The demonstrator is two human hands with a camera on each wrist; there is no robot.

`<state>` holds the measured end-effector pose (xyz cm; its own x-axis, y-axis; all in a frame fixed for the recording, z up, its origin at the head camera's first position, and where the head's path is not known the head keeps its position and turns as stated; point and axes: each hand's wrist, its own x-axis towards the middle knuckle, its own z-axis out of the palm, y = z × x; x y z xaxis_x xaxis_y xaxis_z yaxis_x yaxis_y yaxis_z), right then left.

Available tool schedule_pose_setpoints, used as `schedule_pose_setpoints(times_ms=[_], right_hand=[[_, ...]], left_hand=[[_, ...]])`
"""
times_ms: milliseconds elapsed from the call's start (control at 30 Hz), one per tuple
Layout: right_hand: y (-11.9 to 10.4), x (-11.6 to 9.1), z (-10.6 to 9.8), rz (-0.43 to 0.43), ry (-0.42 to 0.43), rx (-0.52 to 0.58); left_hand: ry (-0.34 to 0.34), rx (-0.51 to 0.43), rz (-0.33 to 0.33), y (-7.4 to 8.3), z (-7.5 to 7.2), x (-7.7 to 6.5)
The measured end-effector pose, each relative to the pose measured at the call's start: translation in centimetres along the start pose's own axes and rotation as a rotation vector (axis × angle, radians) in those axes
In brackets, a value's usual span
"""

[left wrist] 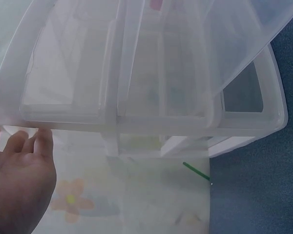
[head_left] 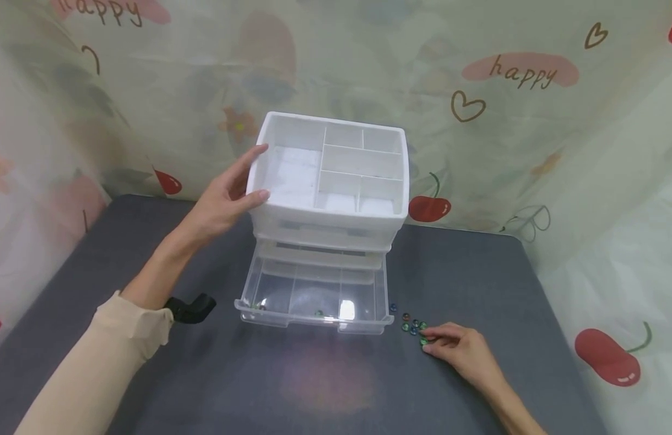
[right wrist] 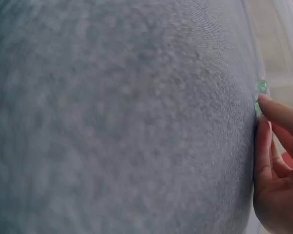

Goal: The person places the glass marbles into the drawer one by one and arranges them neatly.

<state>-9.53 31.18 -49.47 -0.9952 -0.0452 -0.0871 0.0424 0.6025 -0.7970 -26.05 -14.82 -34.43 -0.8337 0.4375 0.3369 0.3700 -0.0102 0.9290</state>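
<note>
My left hand (head_left: 218, 202) grips the left rim of a white plastic drawer organizer (head_left: 330, 211), thumb and a finger over its edge. The left wrist view shows the organizer's translucent side (left wrist: 161, 83) beside the fingers. Its clear lower drawer (head_left: 314, 284) is pulled out, with a few small glass pieces near the front wall. On the table to the right of the drawer, my right hand (head_left: 463, 353) pinches a green glass marble (head_left: 424, 341) between thumb and finger. Several blue, green and brownish marbles (head_left: 406, 317) lie beside those fingertips.
Divided compartments (head_left: 360, 163) form the organizer's top. The dark grey table (head_left: 232, 374) runs beneath everything. Printed cloth (head_left: 357, 60) hangs behind and along both sides. A black strap-like piece (head_left: 193, 308) juts from the left wrist.
</note>
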Motion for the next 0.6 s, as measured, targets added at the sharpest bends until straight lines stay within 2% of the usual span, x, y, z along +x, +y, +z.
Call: schedule_pose_setpoints(times_ms=[133,233,367,600], right_hand=[[0.11,-0.02,0.35,-0.057,0.047,-0.090],[0.12,-0.03,0.48,-0.055,0.066,-0.115],[0.23,-0.08,0.38,-0.048,0.061,-0.090],[0.24,-0.29,-0.12,-0.030,0.013,0.028]], left_hand=[[0.000,0.007,0.000,0.04,-0.03,0.04],[-0.002,0.011,0.004,0.06,-0.04,0.10],[-0.004,0.001,0.011,0.05,0.00,0.15],[-0.010,-0.016,0.016,-0.03,0.03,0.10]])
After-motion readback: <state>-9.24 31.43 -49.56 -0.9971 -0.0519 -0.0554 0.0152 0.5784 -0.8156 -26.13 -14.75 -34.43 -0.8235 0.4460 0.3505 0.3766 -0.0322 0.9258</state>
